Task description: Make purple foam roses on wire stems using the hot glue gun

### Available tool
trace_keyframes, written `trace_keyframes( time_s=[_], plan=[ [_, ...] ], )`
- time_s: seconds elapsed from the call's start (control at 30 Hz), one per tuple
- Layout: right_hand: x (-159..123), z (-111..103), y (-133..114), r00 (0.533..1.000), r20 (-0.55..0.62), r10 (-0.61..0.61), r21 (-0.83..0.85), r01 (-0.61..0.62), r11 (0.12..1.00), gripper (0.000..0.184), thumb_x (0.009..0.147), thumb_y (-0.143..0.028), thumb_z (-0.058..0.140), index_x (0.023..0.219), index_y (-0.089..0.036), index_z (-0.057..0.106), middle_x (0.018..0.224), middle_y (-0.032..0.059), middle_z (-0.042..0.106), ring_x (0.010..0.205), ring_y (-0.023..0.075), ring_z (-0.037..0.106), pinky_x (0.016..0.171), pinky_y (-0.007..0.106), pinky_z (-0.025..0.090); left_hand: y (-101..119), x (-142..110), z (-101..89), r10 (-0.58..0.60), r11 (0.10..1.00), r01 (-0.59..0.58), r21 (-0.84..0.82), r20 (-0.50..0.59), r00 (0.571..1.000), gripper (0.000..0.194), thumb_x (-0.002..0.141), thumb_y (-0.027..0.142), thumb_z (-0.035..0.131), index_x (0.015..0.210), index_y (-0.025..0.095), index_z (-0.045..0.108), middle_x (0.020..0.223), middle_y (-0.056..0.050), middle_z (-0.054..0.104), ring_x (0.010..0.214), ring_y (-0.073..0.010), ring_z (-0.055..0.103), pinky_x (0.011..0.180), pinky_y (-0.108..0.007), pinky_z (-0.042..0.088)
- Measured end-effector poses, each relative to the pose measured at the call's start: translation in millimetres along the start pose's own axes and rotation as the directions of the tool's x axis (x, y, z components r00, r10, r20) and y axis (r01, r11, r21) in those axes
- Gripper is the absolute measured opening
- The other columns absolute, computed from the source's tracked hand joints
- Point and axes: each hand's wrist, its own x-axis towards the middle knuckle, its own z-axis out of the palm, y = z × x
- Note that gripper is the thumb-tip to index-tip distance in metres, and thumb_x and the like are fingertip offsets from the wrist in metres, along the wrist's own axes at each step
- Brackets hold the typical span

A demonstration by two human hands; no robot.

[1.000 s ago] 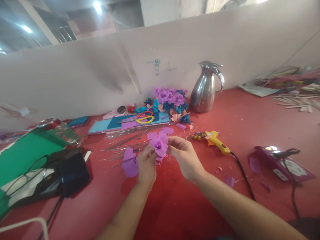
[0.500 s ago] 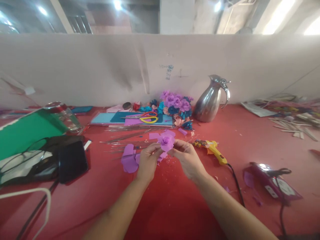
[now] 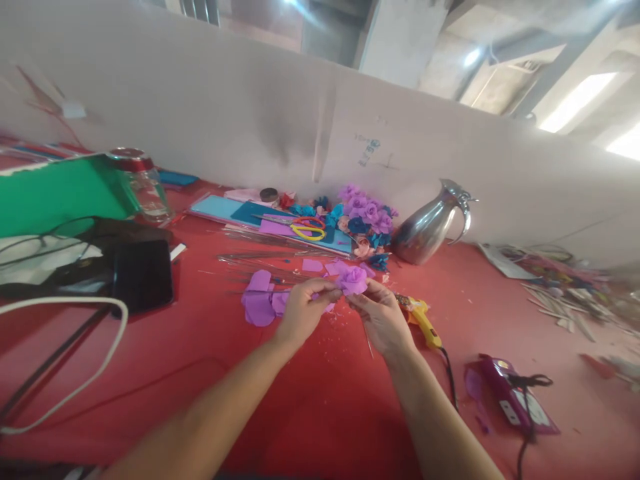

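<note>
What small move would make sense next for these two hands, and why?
Probably a slight turn of the purple paper flower with the right hand, the left hand steadying it: both hands have fingers at its lower edge, and the glue gun lies unheld on the table.

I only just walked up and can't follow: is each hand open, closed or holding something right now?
Left hand: closed, pinching the ruffled purple paper flower at its left edge.
Right hand: closed, pinching the flower's lower right side.
</note>
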Motion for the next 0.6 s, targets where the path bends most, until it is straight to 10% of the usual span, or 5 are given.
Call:
trace_keyframes(
  time_s=[0.6],
  plan=[
    [-0.1, -1.5, -2.1, 0.999, 0.006, -0.042, -0.076, 0.042, 0.996, 0.019, 0.060, -0.022, 0.079, 0.078, -0.022, 0.073, 0.072, -0.0014, 0.067, 0.063, 0.0119, 0.053, 0.066, 0.025, 0.045, -6.9, 1.3, -0.7, 0.077, 0.996, -0.077, 0.053, 0.000, 0.997, 0.010, 0.074, 0.029, 0.069, 0.073, 0.024, 0.077, 0.071, -0.003, 0.070, 0.067, -0.0178, 0.060, 0.064, -0.027, 0.045]
  ],
)
